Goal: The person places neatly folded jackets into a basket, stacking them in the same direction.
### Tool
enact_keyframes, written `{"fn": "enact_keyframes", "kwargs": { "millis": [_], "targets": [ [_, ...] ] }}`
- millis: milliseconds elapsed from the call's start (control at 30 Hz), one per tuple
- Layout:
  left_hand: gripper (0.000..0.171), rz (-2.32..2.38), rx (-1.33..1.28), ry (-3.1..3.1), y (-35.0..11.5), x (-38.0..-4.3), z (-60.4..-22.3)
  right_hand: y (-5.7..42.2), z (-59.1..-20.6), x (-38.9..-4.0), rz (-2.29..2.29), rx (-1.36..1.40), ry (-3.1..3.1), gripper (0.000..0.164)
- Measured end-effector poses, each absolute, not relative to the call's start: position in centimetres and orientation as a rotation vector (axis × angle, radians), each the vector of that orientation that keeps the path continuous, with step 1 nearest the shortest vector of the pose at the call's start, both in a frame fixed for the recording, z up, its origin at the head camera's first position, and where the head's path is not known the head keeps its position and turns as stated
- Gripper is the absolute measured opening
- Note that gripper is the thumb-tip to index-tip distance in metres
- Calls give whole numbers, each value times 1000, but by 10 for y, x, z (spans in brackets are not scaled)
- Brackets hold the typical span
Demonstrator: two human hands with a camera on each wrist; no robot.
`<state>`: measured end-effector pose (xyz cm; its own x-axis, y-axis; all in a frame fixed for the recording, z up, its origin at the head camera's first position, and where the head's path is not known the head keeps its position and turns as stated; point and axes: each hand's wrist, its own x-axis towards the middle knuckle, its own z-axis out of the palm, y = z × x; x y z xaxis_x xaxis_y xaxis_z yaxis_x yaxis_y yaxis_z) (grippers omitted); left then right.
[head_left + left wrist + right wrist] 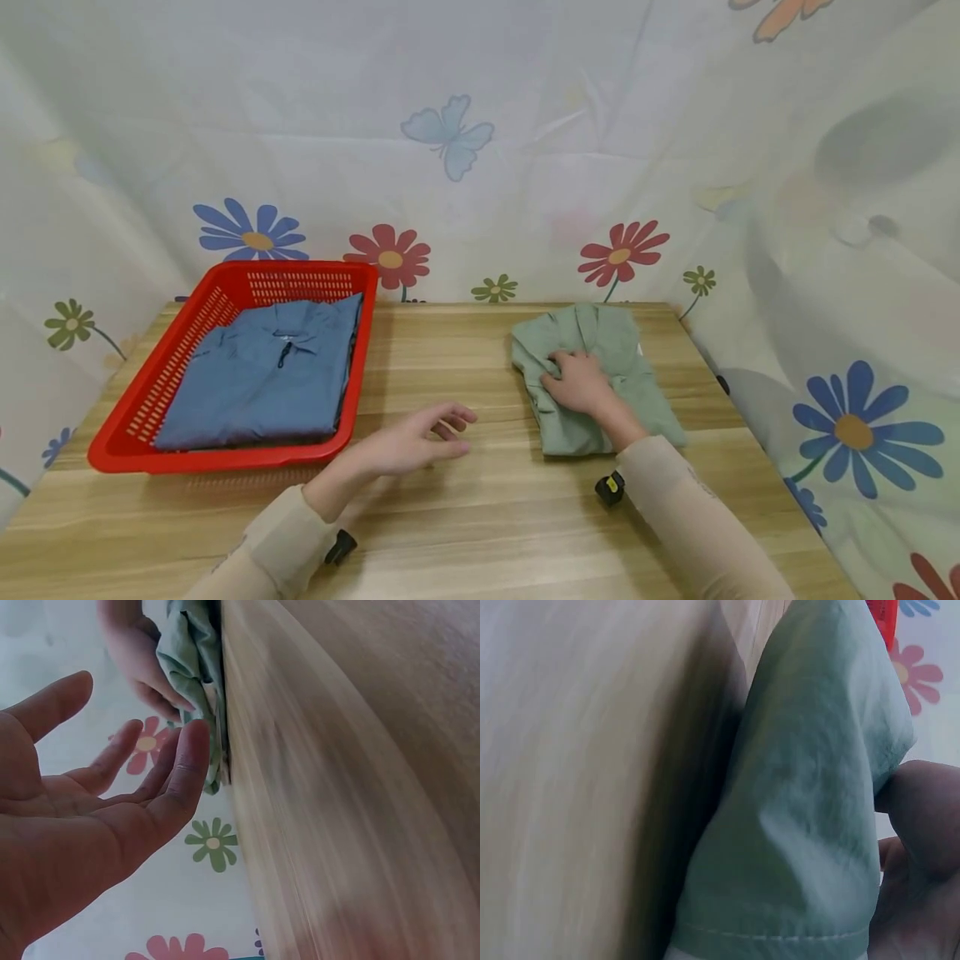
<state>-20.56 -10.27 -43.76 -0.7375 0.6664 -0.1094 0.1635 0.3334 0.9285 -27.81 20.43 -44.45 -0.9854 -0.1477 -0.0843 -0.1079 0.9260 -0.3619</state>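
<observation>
A folded green shirt [652, 400] lies on the right part of the wooden table, creased around my right hand [581, 385]. That hand grips the upper layer near the shirt's left side, with thumb and fingers bent into the cloth. The right wrist view shows the thumb [922, 802] against the raised green fabric. My left hand [408, 437] hovers over the table between the basket and the shirt, fingers loosely bent and holding nothing. In the left wrist view its palm and fingers [184, 776] are seen from the side.
At the left stands a red plastic basket [360, 350] with perforated walls. Inside it lies a folded blue shirt [255, 392] with a collar and a dark zipper pull. A patterned curtain [517, 225] with flowers hangs behind the wooden table [457, 350].
</observation>
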Motion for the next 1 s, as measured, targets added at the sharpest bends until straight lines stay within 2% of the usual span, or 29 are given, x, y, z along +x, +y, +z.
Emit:
{"fn": "enact_keyframes", "kwargs": {
  "millis": [567, 1000],
  "targets": [
    [45, 1444, 669, 2095, -100, -213, -444, 149, -446, -280, -584, -238, 2975, 51],
    [53, 1476, 457, 2212, -107, -217, -447, 124, -444, -277, -774, -383, 2953, 46]
  ]
}}
